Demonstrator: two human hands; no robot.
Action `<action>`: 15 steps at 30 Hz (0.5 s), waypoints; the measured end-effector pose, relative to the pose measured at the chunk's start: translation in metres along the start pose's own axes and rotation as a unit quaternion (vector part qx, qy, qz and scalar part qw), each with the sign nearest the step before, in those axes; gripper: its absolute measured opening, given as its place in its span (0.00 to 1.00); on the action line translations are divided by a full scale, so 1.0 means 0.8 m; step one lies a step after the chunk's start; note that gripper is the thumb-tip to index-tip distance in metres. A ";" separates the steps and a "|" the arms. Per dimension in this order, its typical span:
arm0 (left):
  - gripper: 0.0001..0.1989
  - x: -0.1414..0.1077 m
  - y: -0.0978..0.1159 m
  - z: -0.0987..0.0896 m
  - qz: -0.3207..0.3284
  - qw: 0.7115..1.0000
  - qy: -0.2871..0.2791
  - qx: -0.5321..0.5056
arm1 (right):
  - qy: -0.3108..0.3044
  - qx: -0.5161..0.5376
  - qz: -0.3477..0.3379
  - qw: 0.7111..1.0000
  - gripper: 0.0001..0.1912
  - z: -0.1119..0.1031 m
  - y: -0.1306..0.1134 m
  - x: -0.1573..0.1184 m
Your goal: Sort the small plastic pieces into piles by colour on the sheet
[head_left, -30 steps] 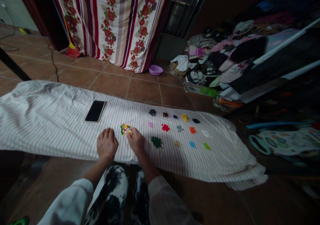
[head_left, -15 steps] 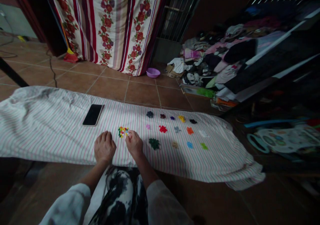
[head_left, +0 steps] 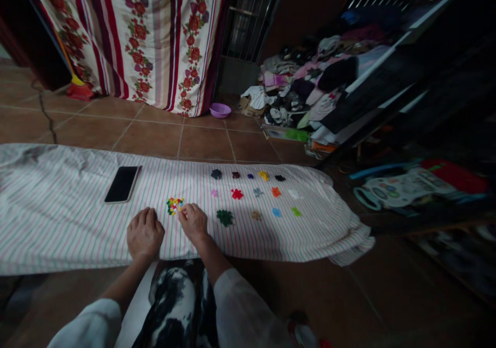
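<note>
My right hand (head_left: 194, 222) is at the right edge of a mixed pile of small colourful pieces (head_left: 174, 206), thumb and fingertips pinched together. Whatever lies between those fingertips is too small to make out. Left of the pile my left hand (head_left: 145, 234) rests palm down on the striped cloth (head_left: 89, 234), its fingers curled under and no object showing in it. Single-colour heaps of similar pieces lie in rows to the right, among them dark green (head_left: 225, 217), red (head_left: 236, 194), pink (head_left: 214, 193), orange (head_left: 276, 192), yellow (head_left: 264, 175) and light blue (head_left: 276, 212).
A phone (head_left: 122, 184) lies on the cloth beyond my left hand. Past the table, a purple basin (head_left: 220, 110) stands on the tiled floor by a floral curtain (head_left: 163, 43). Heaped clothes (head_left: 306, 79) are at the back right, and a baby-walker-like plastic item (head_left: 403, 185) is at the right.
The whole view has shifted, so the table and hands appear further left. My right hand remains at the mixed pile with its fingers pinched. My left hand stays resting on the cloth.
</note>
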State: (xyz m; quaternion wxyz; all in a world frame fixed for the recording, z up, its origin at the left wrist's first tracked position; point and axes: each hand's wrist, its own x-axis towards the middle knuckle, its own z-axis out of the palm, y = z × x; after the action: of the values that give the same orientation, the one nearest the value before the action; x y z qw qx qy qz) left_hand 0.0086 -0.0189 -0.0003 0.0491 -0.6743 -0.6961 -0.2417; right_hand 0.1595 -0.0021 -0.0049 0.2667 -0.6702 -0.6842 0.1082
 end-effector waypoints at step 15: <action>0.19 0.000 0.002 -0.005 0.004 1.000 0.002 0.024 | 0.028 0.084 0.037 0.995 0.03 0.003 0.006 -0.005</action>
State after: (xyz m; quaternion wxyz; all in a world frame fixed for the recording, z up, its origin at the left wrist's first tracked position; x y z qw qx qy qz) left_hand 0.0088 -0.0204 0.0040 0.0680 -0.6753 -0.6988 -0.2260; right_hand 0.1627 -0.0049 -0.0100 0.3369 -0.6726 -0.6400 0.1564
